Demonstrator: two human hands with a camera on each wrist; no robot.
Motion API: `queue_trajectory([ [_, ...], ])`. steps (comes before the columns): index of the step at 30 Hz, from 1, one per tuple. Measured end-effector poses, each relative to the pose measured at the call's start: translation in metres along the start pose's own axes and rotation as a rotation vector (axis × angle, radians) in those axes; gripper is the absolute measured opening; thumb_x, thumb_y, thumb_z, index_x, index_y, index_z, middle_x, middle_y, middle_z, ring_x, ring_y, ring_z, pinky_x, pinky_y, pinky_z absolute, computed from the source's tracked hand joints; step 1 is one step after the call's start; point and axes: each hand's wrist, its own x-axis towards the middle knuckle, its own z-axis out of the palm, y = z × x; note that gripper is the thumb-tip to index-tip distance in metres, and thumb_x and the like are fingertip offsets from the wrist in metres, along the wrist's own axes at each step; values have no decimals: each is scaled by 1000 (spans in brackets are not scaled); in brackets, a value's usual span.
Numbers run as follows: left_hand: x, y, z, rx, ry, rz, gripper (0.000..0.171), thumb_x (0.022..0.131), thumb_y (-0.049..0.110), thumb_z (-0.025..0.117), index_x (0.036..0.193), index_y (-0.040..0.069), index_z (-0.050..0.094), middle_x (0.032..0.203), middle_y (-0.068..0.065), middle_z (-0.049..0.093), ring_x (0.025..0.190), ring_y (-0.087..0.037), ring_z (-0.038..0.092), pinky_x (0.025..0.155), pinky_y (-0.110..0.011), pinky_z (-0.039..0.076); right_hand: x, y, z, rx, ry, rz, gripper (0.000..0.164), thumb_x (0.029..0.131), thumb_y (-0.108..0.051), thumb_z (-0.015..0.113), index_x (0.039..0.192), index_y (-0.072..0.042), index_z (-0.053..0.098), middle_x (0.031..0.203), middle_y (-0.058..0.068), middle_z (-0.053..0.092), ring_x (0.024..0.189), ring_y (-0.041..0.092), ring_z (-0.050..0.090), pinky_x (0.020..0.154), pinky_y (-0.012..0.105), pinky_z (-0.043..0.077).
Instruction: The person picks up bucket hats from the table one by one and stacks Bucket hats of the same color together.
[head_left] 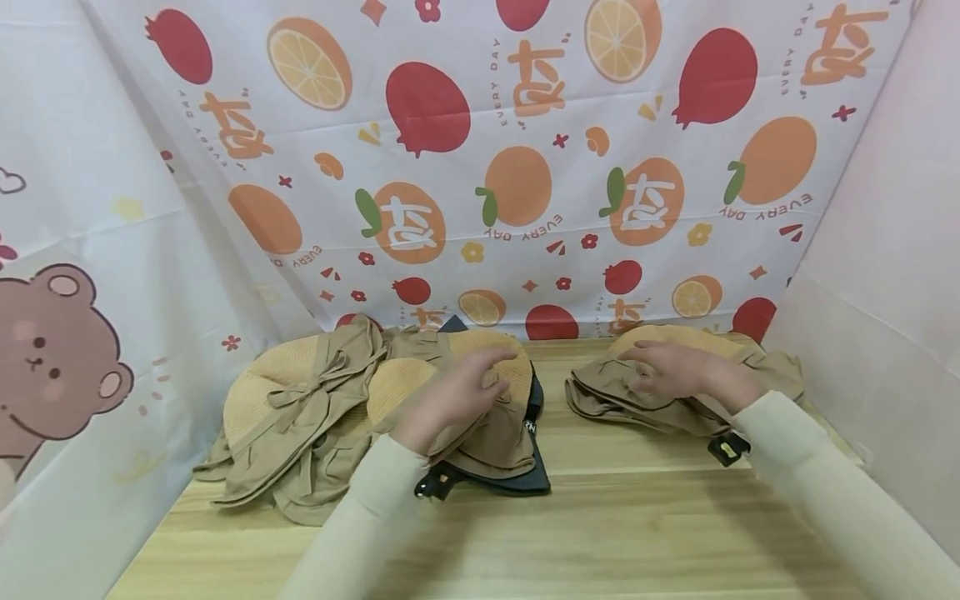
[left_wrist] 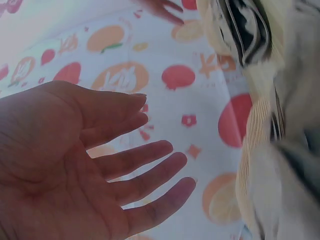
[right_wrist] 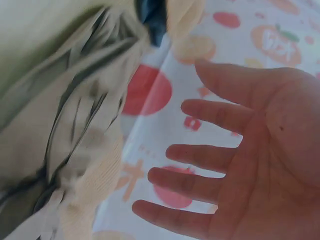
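My left hand (head_left: 461, 390) is over the middle straw sun hat (head_left: 397, 385), which has a khaki cloth brim. In the left wrist view its palm is bare and its fingers stretch out, slightly parted. A dark navy hat (head_left: 538, 475) shows from beneath that hat. My right hand (head_left: 675, 368) is over another straw and khaki sun hat (head_left: 622, 392) on the right. The right wrist view shows the fingers spread, nothing between them, beside the khaki cloth (right_wrist: 95, 120). At far left lies a sun hat with a khaki bow (head_left: 311, 392), overlapping the middle pile.
The hats lie on a pale wooden table (head_left: 570, 533) against a fruit-print cloth backdrop (head_left: 480, 100). A white wall (head_left: 885, 292) bounds the right side, and a bear-print cloth (head_left: 67, 350) the left. Small black pieces (head_left: 727, 448) stick out near the hats' front edges.
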Motion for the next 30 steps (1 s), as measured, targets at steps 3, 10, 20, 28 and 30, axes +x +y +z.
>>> queue_trajectory([
  [3,-13,-10,-11,21,33,6,45,102,9,63,146,2,56,150,-18,57,140,-36,53,114,-52,46,-2,-11,1,-5,9,-56,52,104,-27,62,148,-3,53,156,35,41,142,54,43,112,66,40],
  [10,-47,-33,-38,47,98,-15,40,101,4,62,140,-5,59,144,-24,60,133,-44,57,110,-57,47,-7,-32,2,-19,-5,-163,44,102,-27,65,141,-6,61,148,21,56,136,42,53,110,58,45],
  [20,-81,-77,-78,98,62,-211,40,102,12,61,138,-7,59,129,-31,66,113,-47,67,93,-58,56,-5,-49,10,-95,-25,-268,40,101,-27,67,135,-7,65,138,16,63,130,37,59,107,55,47],
  [28,-110,-122,-97,130,82,-361,44,103,17,59,135,-13,58,122,-37,65,111,-53,65,90,-60,55,-1,-84,14,-108,-105,-238,42,101,-34,68,139,-17,65,146,11,61,139,35,55,113,55,45],
  [30,-119,-132,-101,140,76,-419,45,102,17,58,134,-14,57,122,-38,65,111,-54,64,89,-60,55,2,-92,16,-92,-125,-248,42,101,-32,67,140,-17,64,147,10,61,139,34,55,112,54,46],
])
